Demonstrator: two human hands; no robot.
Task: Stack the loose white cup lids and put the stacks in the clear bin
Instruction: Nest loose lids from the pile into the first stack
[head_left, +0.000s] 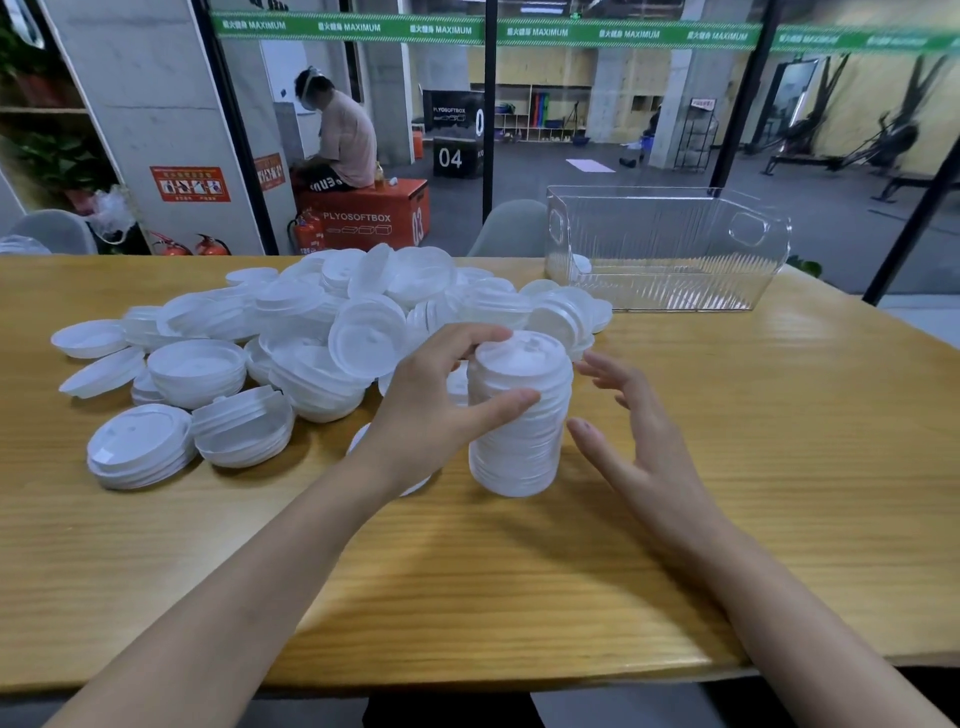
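Note:
A tall stack of white cup lids (519, 415) stands on the wooden table (727, 467) in front of me. My left hand (441, 410) grips it from the left, thumb across its front and fingers curled over the top rim. My right hand (634, 431) hovers just right of the stack, fingers spread and straight, not touching it. A big heap of loose white lids (332, 332) lies behind and to the left, with short stacks among them. The clear bin (670, 249) stands at the far right of the table, apparently with one lid showing at its left corner.
A short stack of lids (137, 447) and an upturned stack (244, 426) lie at the near left. The table's front edge runs close to my body. Behind the glass wall a person sits on an orange box (363, 218).

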